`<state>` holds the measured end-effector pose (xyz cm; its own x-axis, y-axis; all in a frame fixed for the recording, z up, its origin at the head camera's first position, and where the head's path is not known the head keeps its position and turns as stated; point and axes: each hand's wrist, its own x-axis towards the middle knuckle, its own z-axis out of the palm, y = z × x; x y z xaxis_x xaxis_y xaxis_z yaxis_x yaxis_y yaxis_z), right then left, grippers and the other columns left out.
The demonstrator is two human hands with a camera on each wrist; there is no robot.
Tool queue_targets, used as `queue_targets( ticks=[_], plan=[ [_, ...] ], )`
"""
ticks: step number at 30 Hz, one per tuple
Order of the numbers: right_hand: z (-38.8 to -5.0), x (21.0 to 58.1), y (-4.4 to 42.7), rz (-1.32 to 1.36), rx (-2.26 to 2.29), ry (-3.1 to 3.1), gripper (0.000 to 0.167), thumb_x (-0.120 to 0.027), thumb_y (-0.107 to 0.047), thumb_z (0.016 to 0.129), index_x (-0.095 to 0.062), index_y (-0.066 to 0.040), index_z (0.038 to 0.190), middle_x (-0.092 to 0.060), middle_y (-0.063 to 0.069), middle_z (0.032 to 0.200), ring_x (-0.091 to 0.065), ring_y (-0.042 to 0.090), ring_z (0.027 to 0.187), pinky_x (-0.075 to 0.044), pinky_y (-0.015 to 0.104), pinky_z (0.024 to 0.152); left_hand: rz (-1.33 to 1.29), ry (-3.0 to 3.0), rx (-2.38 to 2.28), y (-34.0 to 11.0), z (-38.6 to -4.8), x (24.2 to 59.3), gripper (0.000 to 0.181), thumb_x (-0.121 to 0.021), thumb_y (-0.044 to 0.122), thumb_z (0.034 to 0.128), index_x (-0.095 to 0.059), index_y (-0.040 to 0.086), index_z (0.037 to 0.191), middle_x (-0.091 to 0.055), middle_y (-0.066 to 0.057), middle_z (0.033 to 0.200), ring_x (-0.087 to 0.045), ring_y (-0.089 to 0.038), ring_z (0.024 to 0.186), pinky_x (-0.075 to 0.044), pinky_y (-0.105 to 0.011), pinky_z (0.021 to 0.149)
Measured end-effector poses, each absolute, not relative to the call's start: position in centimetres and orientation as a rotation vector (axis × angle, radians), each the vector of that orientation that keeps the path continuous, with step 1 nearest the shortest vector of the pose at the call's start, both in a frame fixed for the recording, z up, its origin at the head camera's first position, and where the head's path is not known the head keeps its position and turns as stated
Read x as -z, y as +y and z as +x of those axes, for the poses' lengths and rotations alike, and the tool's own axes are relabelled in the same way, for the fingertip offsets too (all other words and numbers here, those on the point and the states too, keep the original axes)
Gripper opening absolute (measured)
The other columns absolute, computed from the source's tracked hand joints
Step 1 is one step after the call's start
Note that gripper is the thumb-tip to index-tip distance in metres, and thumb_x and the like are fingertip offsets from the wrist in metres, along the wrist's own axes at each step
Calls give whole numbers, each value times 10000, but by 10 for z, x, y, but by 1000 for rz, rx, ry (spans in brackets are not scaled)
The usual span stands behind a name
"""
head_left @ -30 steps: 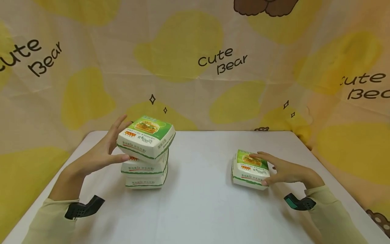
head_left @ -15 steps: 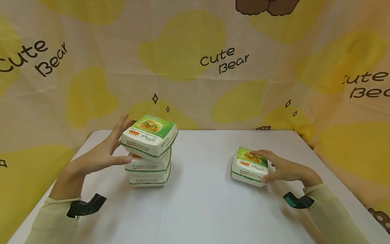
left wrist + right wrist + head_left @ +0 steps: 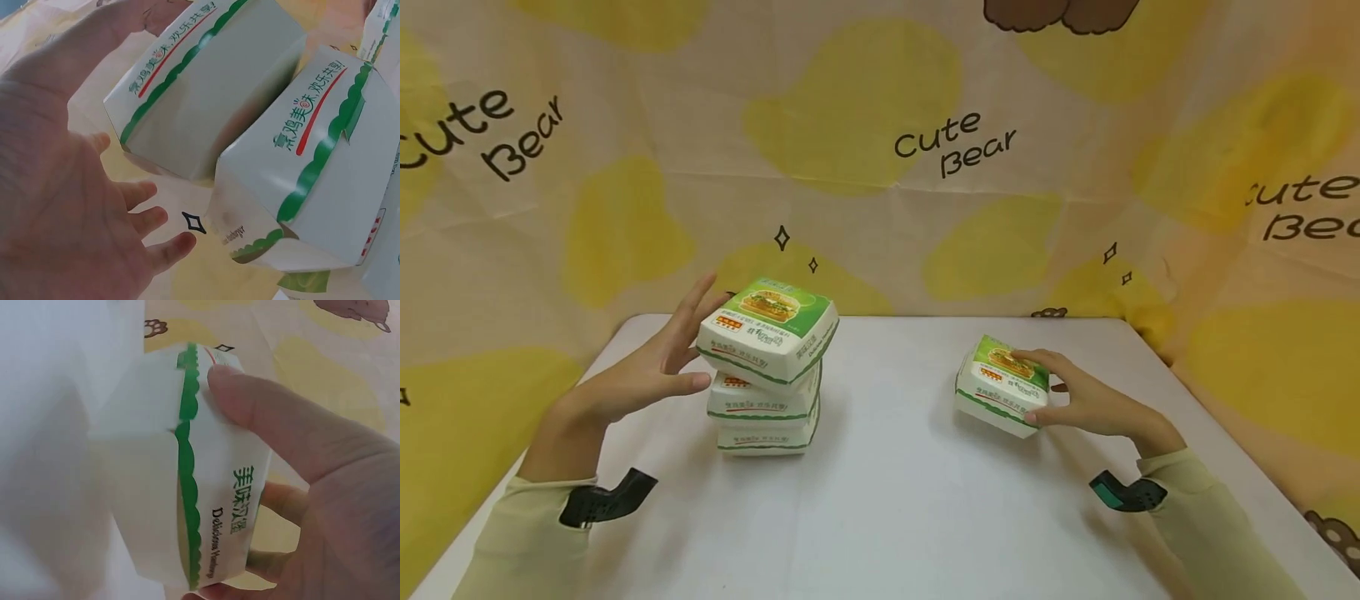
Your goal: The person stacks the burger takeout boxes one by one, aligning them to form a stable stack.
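Note:
On the left of the head view stand three white-and-green burger boxes in a stack. The top burger box (image 3: 767, 329) sits askew on the middle box (image 3: 763, 402), with the bottom box (image 3: 763, 438) on the table. My left hand (image 3: 647, 367) is spread beside the stack's upper left, its thumb apart from the fingers. In the left wrist view the fingers (image 3: 147, 222) are off the boxes; whether the thumb touches the top one I cannot tell. To the right, my right hand (image 3: 1093, 400) grips another burger box (image 3: 1000, 387) between thumb and fingers, tilted and seemingly just off the table.
A white table (image 3: 880, 500) spans the foreground. Behind it hangs a cream cloth (image 3: 850, 108) with yellow patches and "Cute Bear" lettering. Dark cameras are strapped to both wrists. The stack and the right-hand box stand well apart.
My right hand has moved the gripped box up and slightly left, tilting it. The left thumb has drawn back a little from the stack, which stands as before.

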<state>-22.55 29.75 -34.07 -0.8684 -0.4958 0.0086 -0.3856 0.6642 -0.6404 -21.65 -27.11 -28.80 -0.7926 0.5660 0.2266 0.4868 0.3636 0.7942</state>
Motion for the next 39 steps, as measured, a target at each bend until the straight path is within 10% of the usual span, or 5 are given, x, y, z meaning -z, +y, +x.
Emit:
queue_targets(
  ticks=[8, 15, 21, 30, 39],
  plan=[
    [-234, 326, 276, -753, 992, 2776, 848, -760, -299, 901, -276, -194, 1590, -224, 196, 1628, -408, 355, 1322, -423, 665, 1053, 989, 2382, -1553, -281, -227, 296, 1017, -605, 92, 925, 86, 376, 1616, -25, -114, 1713, -141, -50, 1535, -117, -813, 1077],
    [-238, 303, 254, -857, 1088, 2762, 860, -768, -239, 899, -270, -215, 1599, -236, 150, 1636, -404, 331, 1337, -411, 636, 1069, 1067, 2170, -1796, -291, -233, 303, 824, -493, 76, 1016, 4, 287, 1637, -150, -128, 1686, -266, -47, 1496, -340, -207, 1080],
    [-242, 282, 227, -906, 1139, 2722, 868, -769, -231, 897, -264, -246, 1603, -245, 115, 1649, -432, 308, 1337, -396, 603, 1100, 1070, 2122, -1901, -290, -234, 305, 720, -456, 146, 1064, -40, 264, 1640, -224, -120, 1657, -279, -72, 1498, -358, -153, 1075],
    [-244, 249, 191, -936, 1231, 2627, 861, -761, -244, 900, -259, -315, 1595, -295, 51, 1608, -527, 391, 1297, -503, 542, 1016, 976, 2045, -1954, -277, -240, 313, 655, -351, 475, 1080, -9, 352, 1626, -94, -87, 1692, -98, -181, 1553, 130, -748, 1138],
    [-254, 229, 151, -1018, 1265, 2582, 849, -770, -273, 876, -305, -257, 1587, -319, 44, 1586, -484, 322, 1324, -513, 492, 1036, 965, 2252, -1735, -265, -239, 313, 877, -559, 483, 1003, 87, 450, 1595, 152, -48, 1712, 161, -456, 1539, 88, -857, 1041]
  ],
)
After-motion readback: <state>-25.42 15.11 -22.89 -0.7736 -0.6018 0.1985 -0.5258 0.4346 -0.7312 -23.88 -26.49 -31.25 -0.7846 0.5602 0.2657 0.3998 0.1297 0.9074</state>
